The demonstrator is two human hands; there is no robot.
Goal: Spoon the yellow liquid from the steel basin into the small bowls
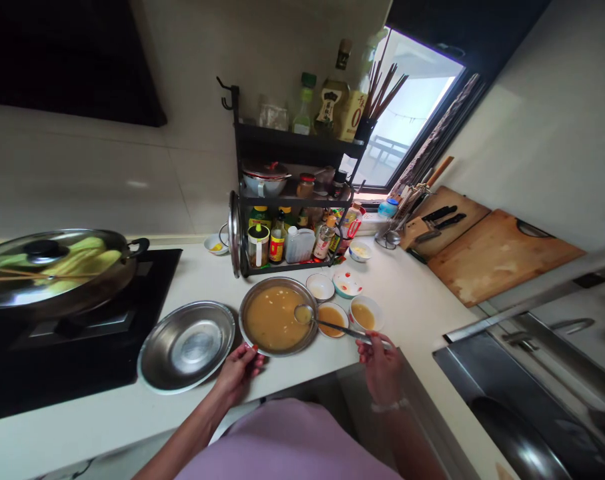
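Observation:
A metal bowl [277,352] filled with brownish, soupy liquid stands on the white counter. My left hand [238,370] grips its near-left rim, with fingers bent at the edge. In my right hand [381,367] is the long handle of a ladle [338,327]. The ladle's round head rests over the right side of the liquid, with some liquid in it. Right of the metal bowl are two small bowls of similar liquid, a near one [333,332] under the ladle handle and a white one [365,299] beside it.
An empty metal basin [147,360] lies to the left. Beyond it, a lidded pan [127,280] sits on the black stove [107,367]. A black rack [302,200] of bottles stands behind the bowls. Cutting boards [502,260], knives [439,215] and a sink [482,373] are on the right.

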